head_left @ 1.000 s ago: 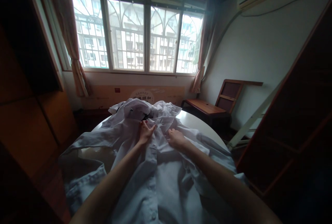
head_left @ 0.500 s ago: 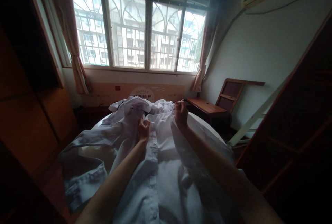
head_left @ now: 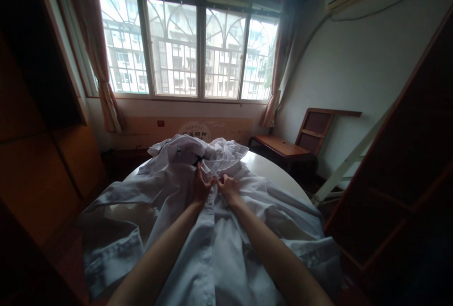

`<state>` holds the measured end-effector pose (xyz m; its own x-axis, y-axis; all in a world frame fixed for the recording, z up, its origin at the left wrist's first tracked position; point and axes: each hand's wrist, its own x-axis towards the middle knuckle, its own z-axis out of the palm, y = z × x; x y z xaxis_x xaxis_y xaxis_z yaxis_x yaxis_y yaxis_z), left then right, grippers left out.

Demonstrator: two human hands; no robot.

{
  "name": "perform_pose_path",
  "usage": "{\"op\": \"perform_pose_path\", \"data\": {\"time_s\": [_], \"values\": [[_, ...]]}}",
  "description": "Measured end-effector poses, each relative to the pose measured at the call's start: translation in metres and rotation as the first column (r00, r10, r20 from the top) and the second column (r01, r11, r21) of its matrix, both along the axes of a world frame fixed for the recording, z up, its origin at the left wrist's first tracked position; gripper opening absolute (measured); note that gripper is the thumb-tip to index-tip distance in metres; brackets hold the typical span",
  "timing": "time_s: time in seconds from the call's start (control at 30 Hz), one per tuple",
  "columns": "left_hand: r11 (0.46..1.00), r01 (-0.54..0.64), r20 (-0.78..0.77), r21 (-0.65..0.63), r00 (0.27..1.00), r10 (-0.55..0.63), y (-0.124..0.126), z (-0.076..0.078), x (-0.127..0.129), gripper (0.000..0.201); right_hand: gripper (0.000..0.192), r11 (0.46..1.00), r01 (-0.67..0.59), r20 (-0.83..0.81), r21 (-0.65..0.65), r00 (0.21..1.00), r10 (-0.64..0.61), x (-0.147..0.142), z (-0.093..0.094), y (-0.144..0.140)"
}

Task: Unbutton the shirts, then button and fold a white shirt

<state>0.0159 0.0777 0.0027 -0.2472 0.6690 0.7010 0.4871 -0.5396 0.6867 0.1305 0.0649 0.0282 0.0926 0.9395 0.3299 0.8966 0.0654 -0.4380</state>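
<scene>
I have the white shirt (head_left: 226, 249) laid out front up on the round white counter (head_left: 267, 162), its collar (head_left: 231, 168) at the far end and its button strip (head_left: 211, 235) running back toward me. This lie, in my judgement, puts the front opening squarely within reach of both arms.

Left hand (head_left: 203, 190): at the top of the strip, fingers pointing up toward the collar, thumb turned inward; its grip is grasping the shirt's edge. Right hand (head_left: 229, 188): just beside it, fingertips bent in to meet the left thumb; its grip is pinching cloth at the same spot. I take the close pairing to be for fine work on a small area, one side steadying the fabric for the other. The light is dim and the fingers cover the spot, so I cannot confirm whether a button lies between them.

The left sleeve (head_left: 116, 244) and right sleeve (head_left: 311, 251) spread out to either side, which I judge leaves the front free of overlap. A pile of pale cloth (head_left: 184, 148) lies crumpled beyond the collar, in front of the windows (head_left: 177, 55).
</scene>
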Motion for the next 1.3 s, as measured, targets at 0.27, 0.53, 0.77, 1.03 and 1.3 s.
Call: {"op": "perform_pose_path", "data": {"time_s": [0.27, 0.53, 0.77, 1.03, 1.3], "values": [[0.995, 0.094, -0.054, -0.019, 0.994, -0.095, -0.01, 0.003, 0.004, 0.057, 0.019, 0.911, -0.043, -0.304, 0.409, 0.935, 0.181, 0.013, -0.009, -0.001], [0.999, -0.034, -0.055, -0.001, 0.998, 0.034, -0.021, 0.01, 0.004, 0.013, 0.026, 0.938, -0.105, -0.3, 0.331, 0.931, 0.21, 0.015, -0.002, -0.01], [0.998, 0.037, -0.281, -0.046, 0.958, -0.049, -0.032, 0.017, 0.013, 0.01, 0.023, 0.983, -0.091, -0.159, 0.159, 0.98, 0.117, 0.014, 0.001, -0.014], [0.996, 0.063, -0.303, -0.06, 0.95, -0.079, -0.031, 0.016, 0.012, 0.013, 0.025, 0.999, -0.034, 0.045, -0.011, 0.998, 0.035, 0.013, -0.002, -0.013], [0.995, 0.058, -0.31, -0.082, 0.947, -0.081, -0.027, 0.012, 0.013, 0.005, 0.022, 0.987, 0.018, 0.026, -0.159, 1.0, -0.014, 0.017, 0.0, -0.008]]}}
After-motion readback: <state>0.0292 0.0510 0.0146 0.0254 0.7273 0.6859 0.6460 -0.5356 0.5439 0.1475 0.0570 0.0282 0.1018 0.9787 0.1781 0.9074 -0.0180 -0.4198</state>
